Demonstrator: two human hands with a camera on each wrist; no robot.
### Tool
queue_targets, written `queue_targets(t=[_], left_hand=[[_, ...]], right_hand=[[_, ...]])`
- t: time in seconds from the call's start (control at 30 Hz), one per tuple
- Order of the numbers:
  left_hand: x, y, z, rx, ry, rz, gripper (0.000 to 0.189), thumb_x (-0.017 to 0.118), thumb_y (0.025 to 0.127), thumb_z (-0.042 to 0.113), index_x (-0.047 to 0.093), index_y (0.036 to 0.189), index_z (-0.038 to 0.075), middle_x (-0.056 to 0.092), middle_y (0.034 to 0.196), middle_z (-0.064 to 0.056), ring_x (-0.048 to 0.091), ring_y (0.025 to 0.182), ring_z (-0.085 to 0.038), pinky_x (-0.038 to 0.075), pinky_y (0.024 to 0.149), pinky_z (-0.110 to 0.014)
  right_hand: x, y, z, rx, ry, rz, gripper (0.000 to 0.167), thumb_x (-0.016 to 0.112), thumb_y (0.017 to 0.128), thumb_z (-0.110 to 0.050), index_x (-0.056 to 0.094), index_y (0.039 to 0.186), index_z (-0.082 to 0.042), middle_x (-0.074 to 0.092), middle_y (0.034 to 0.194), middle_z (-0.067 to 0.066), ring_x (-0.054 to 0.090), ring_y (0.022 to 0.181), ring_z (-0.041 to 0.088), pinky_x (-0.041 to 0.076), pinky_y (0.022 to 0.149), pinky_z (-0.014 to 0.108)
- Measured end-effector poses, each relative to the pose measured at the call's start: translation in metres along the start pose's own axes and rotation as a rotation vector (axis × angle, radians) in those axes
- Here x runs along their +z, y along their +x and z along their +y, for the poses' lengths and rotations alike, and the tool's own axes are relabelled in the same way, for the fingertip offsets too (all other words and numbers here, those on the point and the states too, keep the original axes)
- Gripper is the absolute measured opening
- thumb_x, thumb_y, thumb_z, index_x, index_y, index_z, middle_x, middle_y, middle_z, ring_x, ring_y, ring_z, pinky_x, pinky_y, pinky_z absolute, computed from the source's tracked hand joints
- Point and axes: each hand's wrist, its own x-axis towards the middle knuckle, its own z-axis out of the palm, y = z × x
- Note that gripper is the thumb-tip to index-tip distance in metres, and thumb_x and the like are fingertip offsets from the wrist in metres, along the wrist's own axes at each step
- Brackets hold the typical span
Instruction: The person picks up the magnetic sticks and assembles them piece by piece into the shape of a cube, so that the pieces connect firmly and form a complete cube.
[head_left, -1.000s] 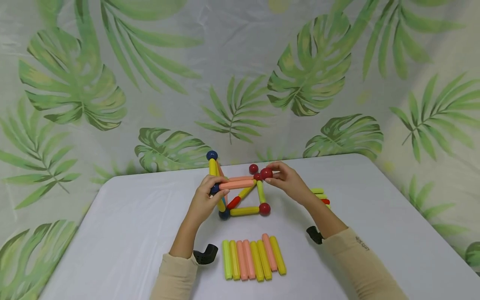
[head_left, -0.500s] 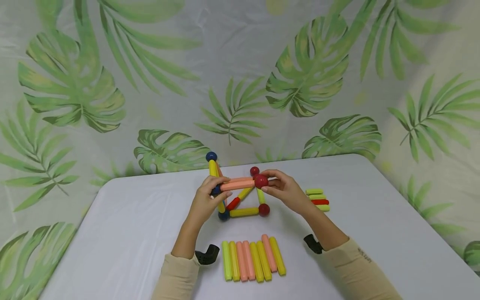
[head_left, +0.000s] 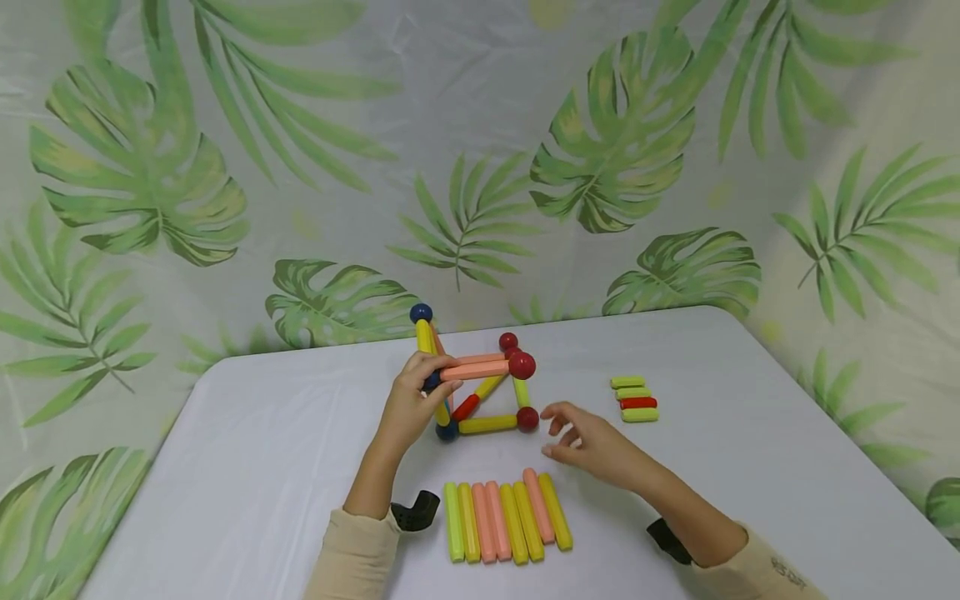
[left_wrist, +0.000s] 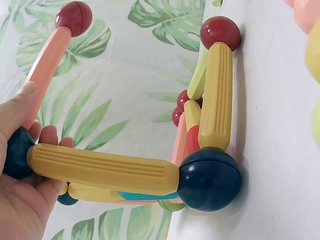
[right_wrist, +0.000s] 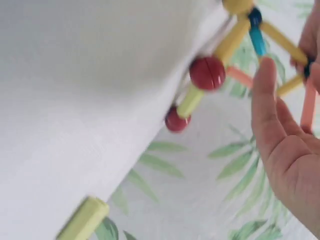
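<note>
A frame of magnetic rods and balls stands on the white table. My left hand (head_left: 411,398) grips a dark blue ball (left_wrist: 18,152) at an upper corner, its thumb along the base of a pink rod (head_left: 474,370). That rod reaches out rightward, with a red ball (head_left: 522,365) on its far end. Below, a yellow rod (head_left: 489,425) joins a lower blue ball (head_left: 447,430) to a red corner ball (head_left: 528,419). Just right of this corner hovers my right hand (head_left: 592,446), fingers loosely bent and holding nothing. Another blue ball (head_left: 422,313) tops the frame at the back.
Several long lime, yellow and pink rods (head_left: 508,521) lie in a row near the front. Short lime rods (head_left: 639,414) and a short red rod (head_left: 638,403) lie to the right. A leaf-patterned cloth (head_left: 480,125) hangs behind the table (head_left: 247,467).
My right hand brought the red ball to the pink rod's end, let go of it, and moved down toward the front. My left hand keeps its grip in nearly the same place.
</note>
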Motion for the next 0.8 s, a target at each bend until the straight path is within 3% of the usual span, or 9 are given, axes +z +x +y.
queue_targets(t=[0.1, 0.17, 0.3, 0.4, 0.5, 0.57, 0.73, 0.8], left_hand=[[0.000, 0.000, 0.001, 0.005, -0.003, 0.003, 0.024, 0.067, 0.080, 0.017, 0.065, 0.103, 0.011, 0.053, 0.097, 0.000, 0.048, 0.083, -0.013, 0.044, 0.065, -0.027], [0.000, 0.000, 0.001, 0.008, -0.005, 0.006, 0.024, 0.067, 0.080, 0.017, 0.065, 0.103, 0.010, 0.053, 0.097, 0.000, 0.048, 0.084, -0.013, 0.044, 0.067, -0.027], [0.000, -0.001, 0.000, 0.007, -0.007, 0.011, 0.025, 0.067, 0.080, 0.017, 0.064, 0.104, 0.010, 0.053, 0.098, -0.001, 0.048, 0.084, -0.013, 0.044, 0.067, -0.027], [-0.001, -0.001, 0.000, -0.003, -0.015, 0.010, 0.026, 0.067, 0.080, 0.018, 0.064, 0.105, 0.010, 0.052, 0.098, -0.001, 0.048, 0.084, -0.014, 0.043, 0.066, -0.027], [0.000, -0.002, -0.001, -0.006, -0.039, 0.010, 0.026, 0.066, 0.080, 0.019, 0.065, 0.105, 0.010, 0.052, 0.098, -0.002, 0.047, 0.083, -0.014, 0.042, 0.065, -0.027], [-0.002, -0.002, 0.009, -0.018, -0.040, 0.010, 0.025, 0.066, 0.081, 0.014, 0.064, 0.105, 0.007, 0.053, 0.097, -0.006, 0.047, 0.083, -0.017, 0.041, 0.064, -0.027], [-0.002, -0.002, 0.009, -0.014, -0.019, 0.007, 0.024, 0.065, 0.082, 0.014, 0.064, 0.104, 0.007, 0.052, 0.097, -0.004, 0.046, 0.081, -0.017, 0.041, 0.062, -0.026], [0.000, -0.002, 0.000, 0.004, -0.014, 0.007, 0.024, 0.066, 0.082, 0.019, 0.064, 0.104, 0.011, 0.051, 0.097, -0.001, 0.046, 0.080, -0.013, 0.042, 0.061, -0.026]], right_hand=[[0.015, -0.012, 0.003, 0.107, -0.110, -0.149, 0.048, 0.065, 0.083, -0.025, 0.045, 0.121, -0.004, 0.053, 0.082, 0.001, 0.052, 0.065, 0.014, 0.045, 0.055, 0.025], [0.024, -0.017, 0.003, 0.156, -0.198, -0.203, 0.050, 0.066, 0.082, -0.026, 0.045, 0.121, -0.004, 0.051, 0.073, 0.000, 0.048, 0.058, 0.013, 0.040, 0.050, 0.025], [0.036, -0.020, 0.000, 0.208, -0.393, -0.199, 0.052, 0.067, 0.079, -0.027, 0.046, 0.118, 0.001, 0.046, 0.062, 0.000, 0.043, 0.052, 0.012, 0.033, 0.046, 0.024], [0.037, -0.019, -0.005, 0.246, -0.448, -0.180, 0.046, 0.067, 0.078, -0.021, 0.048, 0.112, 0.003, 0.046, 0.063, 0.002, 0.043, 0.051, 0.014, 0.036, 0.045, 0.025], [0.030, -0.014, -0.008, 0.247, -0.422, -0.130, 0.040, 0.067, 0.079, -0.017, 0.051, 0.111, 0.000, 0.049, 0.068, 0.002, 0.045, 0.055, 0.014, 0.040, 0.049, 0.026], [0.022, -0.007, -0.007, 0.210, -0.361, -0.052, 0.032, 0.068, 0.079, -0.015, 0.054, 0.105, -0.003, 0.053, 0.072, 0.001, 0.048, 0.059, 0.013, 0.043, 0.052, 0.026], [0.001, 0.017, 0.002, 0.030, -0.200, 0.150, 0.025, 0.069, 0.080, -0.014, 0.055, 0.100, -0.007, 0.059, 0.086, 0.000, 0.056, 0.075, 0.014, 0.049, 0.064, 0.026], [-0.004, 0.026, 0.007, -0.015, -0.137, 0.198, 0.024, 0.067, 0.081, -0.013, 0.055, 0.101, -0.008, 0.059, 0.090, 0.001, 0.058, 0.081, 0.017, 0.050, 0.067, 0.027]])
